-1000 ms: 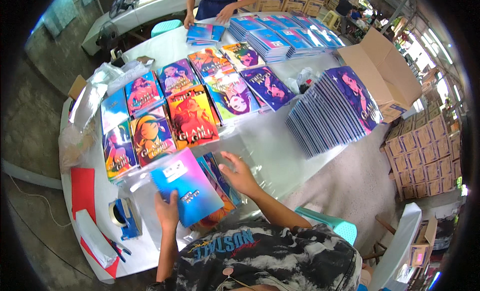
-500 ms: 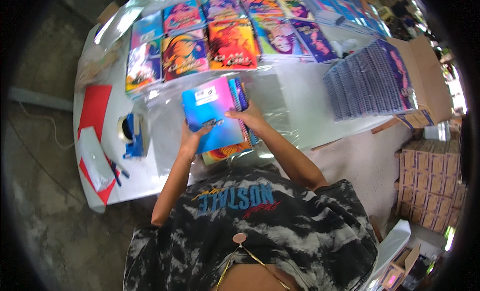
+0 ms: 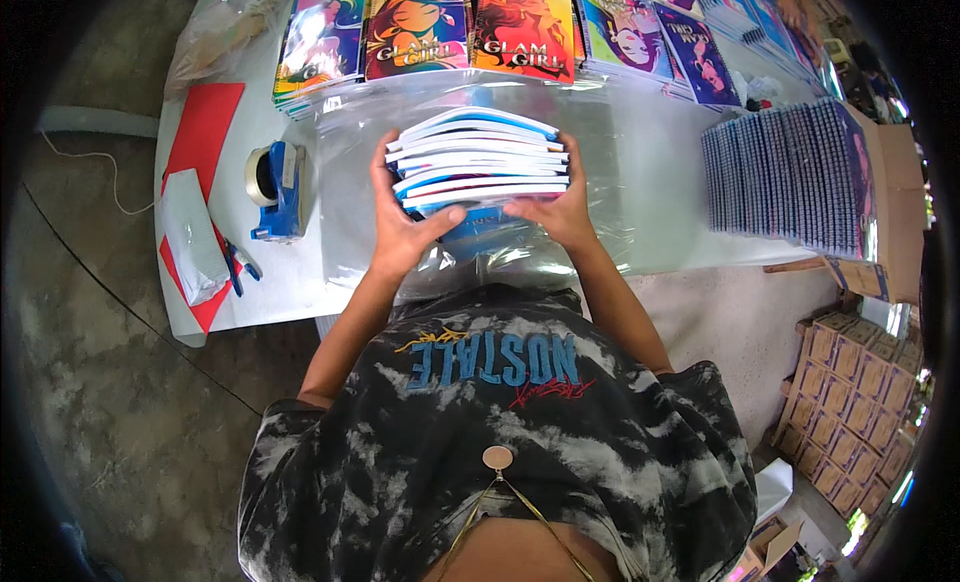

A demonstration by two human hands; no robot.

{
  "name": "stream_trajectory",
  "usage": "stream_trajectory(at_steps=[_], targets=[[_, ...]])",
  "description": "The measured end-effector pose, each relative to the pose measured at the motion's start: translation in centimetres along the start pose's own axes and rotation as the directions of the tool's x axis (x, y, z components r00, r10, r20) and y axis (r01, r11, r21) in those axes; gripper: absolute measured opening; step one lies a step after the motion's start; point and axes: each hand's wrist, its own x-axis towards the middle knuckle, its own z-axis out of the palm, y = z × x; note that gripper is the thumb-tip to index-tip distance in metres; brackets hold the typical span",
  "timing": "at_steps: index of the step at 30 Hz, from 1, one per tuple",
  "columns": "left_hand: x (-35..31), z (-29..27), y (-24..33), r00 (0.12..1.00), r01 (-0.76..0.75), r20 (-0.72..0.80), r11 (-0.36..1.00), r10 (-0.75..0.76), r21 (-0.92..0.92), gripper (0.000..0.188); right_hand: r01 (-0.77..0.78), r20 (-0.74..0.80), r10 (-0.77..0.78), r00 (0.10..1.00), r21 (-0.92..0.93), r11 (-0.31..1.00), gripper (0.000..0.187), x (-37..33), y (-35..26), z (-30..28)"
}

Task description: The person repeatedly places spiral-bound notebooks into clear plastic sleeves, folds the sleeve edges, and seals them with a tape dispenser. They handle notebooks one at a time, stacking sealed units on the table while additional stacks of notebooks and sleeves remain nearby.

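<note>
Between my two hands stands a stack of notebooks [image 3: 480, 160], turned so that its white page edges face up and bow slightly. My left hand [image 3: 410, 227] grips the stack's left end, thumb across the near cover. The right hand [image 3: 555, 204] clasps the other end the same way, its thumb pointing inward. A blue cover shows on the near side below my thumbs. Under the stack lies clear plastic film [image 3: 350, 222], spread over the white table [image 3: 310, 292].
Piles of colourful notebooks [image 3: 420, 32] line the far side. To the left are a blue tape dispenser [image 3: 283, 192], a red sheet [image 3: 208, 132], a white wrapped bundle [image 3: 192, 237] and snips [image 3: 240, 265]. At right, a long row of spiral notebooks [image 3: 780, 177] leans by an open carton [image 3: 895, 207].
The notebooks went from lying cover-up to standing on edge, page edges upward. My hands shifted to the stack's two ends. The whole view has tilted, bringing the table's far piles higher.
</note>
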Motion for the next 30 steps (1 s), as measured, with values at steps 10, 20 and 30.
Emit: stream_trajectory(at_steps=[10, 20, 30], targets=[[-1.6, 0.6, -2.8, 0.992, -0.116, -0.053, 0.993, 0.116, -0.001, 0.106, 0.040, -0.022, -0.040, 0.999, -0.013, 0.999, 0.104, -0.1, -0.5, -0.2], [-2.5, -4.0, -10.7, 0.958, -0.013, 0.259, 0.888, -0.120, 0.460, 0.100, 0.050, 0.002, -0.049, 0.999, -0.026, 0.998, 0.110, -1.3, 3.5, -1.3], [-1.9, -1.6, -7.3, 0.970, -0.234, 0.090, 0.967, 0.226, 0.101, 0.107, 0.148, -0.084, -0.150, 0.985, -0.036, 0.988, 0.100, -1.5, 2.1, -0.7]])
